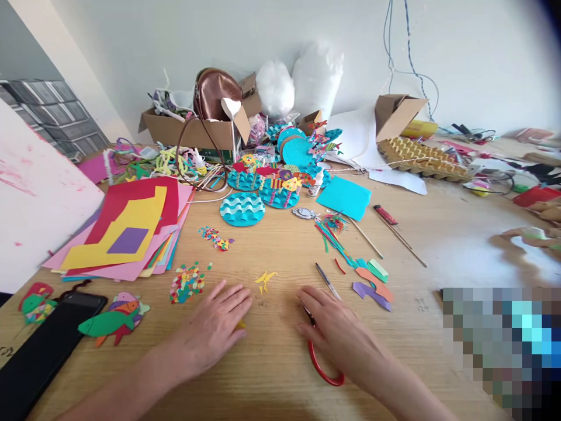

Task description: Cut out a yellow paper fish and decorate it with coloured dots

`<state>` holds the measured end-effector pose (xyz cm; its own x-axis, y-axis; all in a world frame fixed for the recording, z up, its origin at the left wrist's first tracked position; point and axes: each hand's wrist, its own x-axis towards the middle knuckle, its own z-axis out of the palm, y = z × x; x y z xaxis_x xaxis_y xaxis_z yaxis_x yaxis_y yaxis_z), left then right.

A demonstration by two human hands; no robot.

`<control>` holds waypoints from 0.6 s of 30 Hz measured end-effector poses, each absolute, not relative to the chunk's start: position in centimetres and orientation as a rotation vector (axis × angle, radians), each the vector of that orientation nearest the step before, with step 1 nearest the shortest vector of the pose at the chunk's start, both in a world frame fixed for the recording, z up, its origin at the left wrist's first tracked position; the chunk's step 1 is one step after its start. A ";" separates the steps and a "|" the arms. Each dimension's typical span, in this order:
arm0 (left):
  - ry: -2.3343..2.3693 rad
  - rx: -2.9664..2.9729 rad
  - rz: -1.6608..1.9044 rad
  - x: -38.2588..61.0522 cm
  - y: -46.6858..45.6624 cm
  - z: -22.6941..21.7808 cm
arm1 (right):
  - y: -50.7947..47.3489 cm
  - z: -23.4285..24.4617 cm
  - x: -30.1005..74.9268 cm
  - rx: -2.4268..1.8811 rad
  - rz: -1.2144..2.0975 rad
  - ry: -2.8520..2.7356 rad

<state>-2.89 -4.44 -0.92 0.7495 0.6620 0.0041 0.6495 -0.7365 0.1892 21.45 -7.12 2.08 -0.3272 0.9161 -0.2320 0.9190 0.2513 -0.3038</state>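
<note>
My left hand (pixel 219 327) lies on the wooden table with its fingers stretched out. A small yellow paper scrap (pixel 241 324) peeks out from under it, between thumb and forefinger. My right hand (pixel 328 321) rests over red-handled scissors (pixel 326 380), its fingers curled round their middle; one red handle loop shows below the palm. Thin yellow paper cuttings (pixel 265 280) lie just beyond and between the hands. A pen (pixel 328 280) lies beyond my right hand, near purple (pixel 372 295) and orange (pixel 374 282) paper scraps. Coloured paper dots (pixel 188 283) are left of my left hand.
Stacked coloured paper (pixel 131 228), a black phone (pixel 52 356) and paper fish (pixel 111 318) occupy the left. Wavy blue discs (pixel 242 209), a glue bottle (pixel 315 182) and blue paper (pixel 345 197) lie farther back. A cardboard box (pixel 188 131) stands by the wall. Another person's hand (pixel 526 240) is at right.
</note>
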 end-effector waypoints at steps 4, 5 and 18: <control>1.141 2.675 0.136 -4.3 -5.3 -0.8 | -9.2 2.2 23.0 1.910 -0.624 2.218; 1.132 2.675 0.151 -4.4 -5.5 -0.9 | -9.6 2.1 23.0 1.911 -0.627 2.181; 0.912 2.897 0.101 -8.0 -7.1 -2.5 | -8.6 1.9 21.8 2.051 -0.567 2.342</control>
<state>-7.96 -7.13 -2.47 0.8180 0.5743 0.0326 0.5674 -0.8150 0.1180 21.76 -8.63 1.87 -0.1597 0.9634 -0.2154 0.9551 0.0957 -0.2803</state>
